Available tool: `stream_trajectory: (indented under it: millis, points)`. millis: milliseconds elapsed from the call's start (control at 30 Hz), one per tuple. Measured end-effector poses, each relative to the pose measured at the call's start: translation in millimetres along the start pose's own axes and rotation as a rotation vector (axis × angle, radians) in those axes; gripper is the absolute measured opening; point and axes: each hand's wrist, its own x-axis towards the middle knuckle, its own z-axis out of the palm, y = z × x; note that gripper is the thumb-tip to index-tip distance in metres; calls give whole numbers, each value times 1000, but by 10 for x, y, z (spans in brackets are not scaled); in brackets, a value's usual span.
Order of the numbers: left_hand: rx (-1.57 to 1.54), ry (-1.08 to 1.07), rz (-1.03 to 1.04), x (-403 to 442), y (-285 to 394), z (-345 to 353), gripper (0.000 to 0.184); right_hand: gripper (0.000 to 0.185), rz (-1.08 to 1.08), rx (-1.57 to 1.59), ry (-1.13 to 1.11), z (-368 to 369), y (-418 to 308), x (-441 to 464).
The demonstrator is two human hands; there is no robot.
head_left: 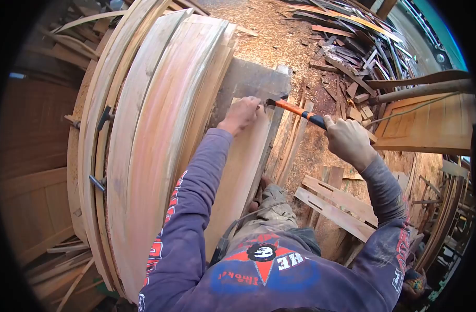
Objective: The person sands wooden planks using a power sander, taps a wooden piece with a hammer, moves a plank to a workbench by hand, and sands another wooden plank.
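"Where's the hammer (pixel 295 108)?"
"At two o'clock; the right hand (pixel 350 140) is gripping it. The left hand (pixel 241 115) is curling at the board (pixel 242 161)'s twelve-o'clock end, holding what I can't tell."
"So near, gentle tapping seems wise."

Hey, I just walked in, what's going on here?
The person's right hand grips a hammer by its dark handle end, with the head over the far end of a long pale board. The left hand is at that same end, fingertips close to the hammer head; whether they pinch something small is hard to tell. Large curved planks stand to the left, and wood shavings cover the ground ahead.
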Motion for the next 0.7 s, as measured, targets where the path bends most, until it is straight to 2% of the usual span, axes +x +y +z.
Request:
stream_trajectory:
  millis: [100,133,233,300,367,400,433,500,533,567,600,633,700]
  points:
    - [16,-18,146,149,-97,31,16,42,28,40,59,198,27,-125]
    - [34,46,239,162,-118,41,14,43,52,65,35,223,27,-135]
    - [206,-80,309,126,-12,-58,13,48,81,132,7,327,-9,-139]
    - [256,-63,343,93,127,-41,11,56,83,221,-6,533,-66,-152]
    - [245,-88,218,118,218,-75,8,59,138,346,-77,799,-143,-51]
    - [102,-91,143,149,244,-112,8,63,143,404,-69,982,-169,2]
    - [106,-91,148,260,264,-195,8,57,206,503,-45,1192,-214,60]
    - [-295,139,-21,462,270,-307,9,41,229,773,129,1540,-292,72]
    - [-550,214,-81,634,174,-221,12,41,232,777,124,1687,-358,71]
    - [-553,212,-84,851,70,-63,12,34,322,949,94,1813,-420,68]
    - [-727,304,-146,1088,-48,145,12,29,408,1116,64,1906,-460,71]
    - [-901,397,-206,1242,-123,277,12,29,403,1109,62,1976,-505,71]
    - [-810,428,-248,1390,-166,384,12,25,431,1391,237,2065,-586,32]
